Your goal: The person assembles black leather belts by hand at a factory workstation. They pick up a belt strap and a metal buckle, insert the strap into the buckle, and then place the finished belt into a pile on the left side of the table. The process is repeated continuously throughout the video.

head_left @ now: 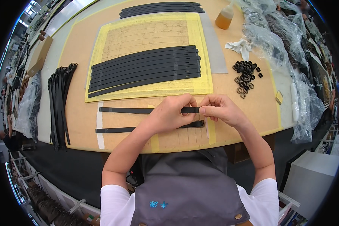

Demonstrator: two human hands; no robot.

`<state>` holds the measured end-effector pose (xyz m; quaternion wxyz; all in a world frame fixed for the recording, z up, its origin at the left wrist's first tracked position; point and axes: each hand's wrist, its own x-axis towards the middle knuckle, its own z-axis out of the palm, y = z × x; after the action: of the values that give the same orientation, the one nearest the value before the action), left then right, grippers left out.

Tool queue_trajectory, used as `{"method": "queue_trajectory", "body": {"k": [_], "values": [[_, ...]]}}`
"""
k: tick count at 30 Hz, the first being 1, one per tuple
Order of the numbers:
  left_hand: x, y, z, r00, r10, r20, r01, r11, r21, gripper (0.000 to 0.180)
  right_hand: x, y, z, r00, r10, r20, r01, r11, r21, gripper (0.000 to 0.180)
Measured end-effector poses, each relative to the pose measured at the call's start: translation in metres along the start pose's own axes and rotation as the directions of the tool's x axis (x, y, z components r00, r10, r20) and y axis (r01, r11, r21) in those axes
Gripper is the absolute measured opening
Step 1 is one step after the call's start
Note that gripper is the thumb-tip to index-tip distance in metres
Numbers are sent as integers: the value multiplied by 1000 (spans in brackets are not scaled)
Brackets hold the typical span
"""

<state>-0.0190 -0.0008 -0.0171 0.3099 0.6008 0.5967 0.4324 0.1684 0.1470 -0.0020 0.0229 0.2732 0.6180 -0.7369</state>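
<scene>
A black strap (126, 110) lies crosswise near the table's front edge, and both my hands pinch it close to its right end. My left hand (173, 112) closes over it from the left, its fingers partly hidden behind the knuckles. At the very end of the strap, my right hand (221, 110) grips with thumb and forefinger. Whether a small fitting sits between the fingertips I cannot make out. Just nearer to me rests a second black strap (115, 130) with a dark buckle (200, 123) at its right end; my left hand and forearm cover its middle.
Beyond my hands, several black strips (147, 67) lie on a yellow-edged board (147, 32). More strips (162, 8) are at the back. Finished-looking belts (60, 105) hang over the left. At right are buckles and loops (245, 77), a white cloth (240, 46), an amber-filled bottle (224, 18) and plastic wrap (269, 35).
</scene>
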Motion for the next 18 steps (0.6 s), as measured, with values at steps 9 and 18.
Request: {"method": "queue_trajectory", "body": {"k": [9, 18], "values": [[1, -2, 2, 999, 41, -16, -41, 999, -2, 20, 0, -1, 1, 1000, -7, -2, 7, 1000, -16, 23], [1, -3, 2, 998, 54, -28, -54, 999, -3, 19, 0, -2, 3, 1000, -15, -19, 14, 999, -52, 23]]}}
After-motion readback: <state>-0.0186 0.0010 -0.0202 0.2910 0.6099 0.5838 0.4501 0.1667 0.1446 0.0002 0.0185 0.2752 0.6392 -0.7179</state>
